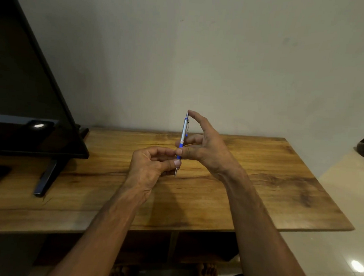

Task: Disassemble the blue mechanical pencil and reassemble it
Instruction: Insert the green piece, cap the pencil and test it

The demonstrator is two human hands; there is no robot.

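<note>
Two hands on the blue mechanical pencil (183, 135) — left hand (154, 165) pinches its tip, right hand (202, 143) steadies the barrel. Unscrew carelessly and small parts could drop onto the table (258, 184).

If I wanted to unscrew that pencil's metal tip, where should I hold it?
Probably pinch the blue grip from the side with one hand, as the right hand does; the mechanical pencil stands nearly upright, so the tip points down, where the left hand reaches it.

A wooden table (258, 184) against a plain wall (202, 54) — a black television (21, 87) stands on its left end.
</note>
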